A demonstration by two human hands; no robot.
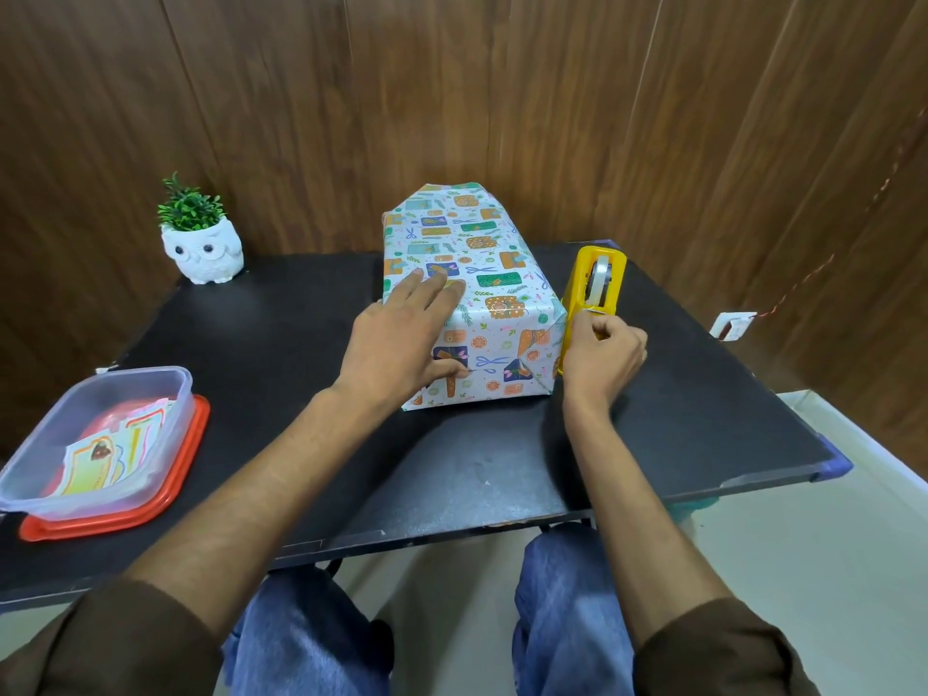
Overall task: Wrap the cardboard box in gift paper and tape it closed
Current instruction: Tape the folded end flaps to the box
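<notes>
The box (494, 293), covered in white gift paper with orange, green and blue prints, lies on the black table (311, 344) with its folded near end facing me. My left hand (401, 339) rests flat on its top and near-left edge, fingers straight, thumb against the near end flap. Right beside the box stands a yellow tape dispenser (595, 283) with a clear tape roll. My right hand (605, 351) is curled at the dispenser's front end, fingertips pinching the tape end at the cutter. The far end of the box shows paper folded upward.
A clear plastic container (95, 439) with printed cards sits on a red lid at the near left. A white owl pot (203, 251) with a green plant stands at the far left corner. Wooden wall panels rise behind the table.
</notes>
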